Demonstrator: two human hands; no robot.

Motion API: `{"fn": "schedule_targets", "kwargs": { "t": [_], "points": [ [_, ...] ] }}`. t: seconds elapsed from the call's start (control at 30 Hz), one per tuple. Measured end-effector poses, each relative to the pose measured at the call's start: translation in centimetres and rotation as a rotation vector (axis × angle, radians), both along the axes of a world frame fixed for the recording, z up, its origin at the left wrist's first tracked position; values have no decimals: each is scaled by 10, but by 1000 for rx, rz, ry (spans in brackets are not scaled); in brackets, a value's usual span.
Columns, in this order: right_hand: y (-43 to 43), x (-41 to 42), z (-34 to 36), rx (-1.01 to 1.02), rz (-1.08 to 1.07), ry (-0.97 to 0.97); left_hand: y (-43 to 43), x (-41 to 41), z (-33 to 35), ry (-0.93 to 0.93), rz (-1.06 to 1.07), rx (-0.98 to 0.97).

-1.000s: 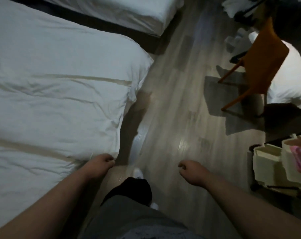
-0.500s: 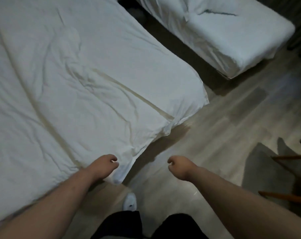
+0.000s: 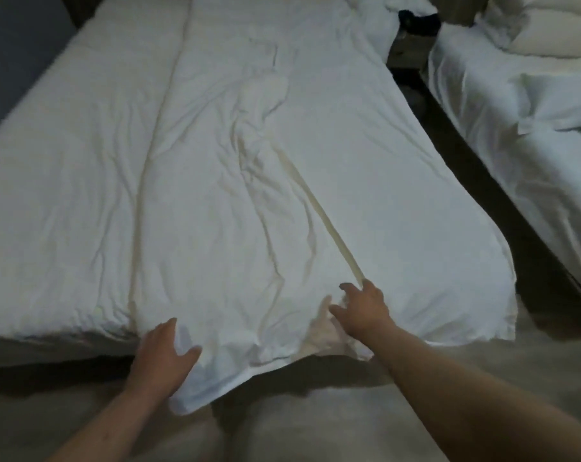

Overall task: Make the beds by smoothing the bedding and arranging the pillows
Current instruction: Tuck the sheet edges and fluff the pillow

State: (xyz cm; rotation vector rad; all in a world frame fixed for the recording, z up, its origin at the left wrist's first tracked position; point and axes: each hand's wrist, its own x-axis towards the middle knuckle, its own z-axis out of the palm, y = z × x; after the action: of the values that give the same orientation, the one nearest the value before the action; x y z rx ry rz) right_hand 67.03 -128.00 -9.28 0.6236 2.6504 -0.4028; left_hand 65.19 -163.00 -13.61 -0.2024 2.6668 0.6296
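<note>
dim room, wrinkled white fabric duvet (image 3: 282,195) spread ahead of both hands. left hand (image 3: 162,358) open on its hanging edge. right hand (image 3: 362,311) open, fingers spread on duvet.

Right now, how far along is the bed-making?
Early. Done: the duvet is spread over the near bed. In hand: both open hands, left hand and right hand, are at its wrinkled foot edge. Left: smoothing the creases, and the second bed with its loose pillows.

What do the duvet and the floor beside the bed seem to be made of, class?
Duvet: soft white woven fabric, probably cotton, matte; it creases and drapes over the bed's end. Floor: hard, smooth, pale, with a faint sheen; the material is unclear.
</note>
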Motion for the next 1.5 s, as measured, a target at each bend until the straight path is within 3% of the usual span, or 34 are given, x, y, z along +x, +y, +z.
{"fn": "schedule_targets", "kwargs": {
  "t": [0.1, 0.17, 0.23, 0.3, 0.33, 0.53, 0.77, 0.87, 0.93, 1.0, 1.07, 1.2, 1.33, 1.5],
  "points": [
    [9, -29, -36, 32, -89, 40, -22, 1, -53, 9, -33, -226],
    [15, -41, -57, -89, -203, 56, -32, -4, -78, 97, 97, -197],
    [17, -48, -77, -189, -254, 88, -40, -12, -97, 126, 384, 34],
    [12, -49, -90, -216, -209, 128, -46, -18, -113, 103, 684, 414],
    [8, -45, -96, -230, -183, 159, -48, -18, -120, 77, 726, 533],
    [-16, 53, -128, -343, -224, 266, -55, -2, -120, 127, 609, 513],
    [-30, 97, -141, -393, -410, 288, -56, 5, -103, -23, 644, 658],
    [-29, 86, -138, -404, -438, 232, -58, 4, -88, -185, 640, 870],
    [-27, 72, -128, -504, -529, 295, -60, -1, -78, -247, 699, 1077],
    [-32, 55, -119, -651, -626, 390, -65, -5, -75, -286, 744, 1163],
    [-42, 43, -117, -660, -574, 420, -66, -5, -77, -341, 683, 1072],
    [-35, 46, -115, -459, -435, 451, -62, 1, -91, -269, 535, 850],
    [11, 60, -110, -292, -440, 426, -50, 13, -117, -149, 479, 668],
    [-6, 45, -154, -219, -559, 339, -48, 3, -140, -93, 394, 412]
  ]
}}
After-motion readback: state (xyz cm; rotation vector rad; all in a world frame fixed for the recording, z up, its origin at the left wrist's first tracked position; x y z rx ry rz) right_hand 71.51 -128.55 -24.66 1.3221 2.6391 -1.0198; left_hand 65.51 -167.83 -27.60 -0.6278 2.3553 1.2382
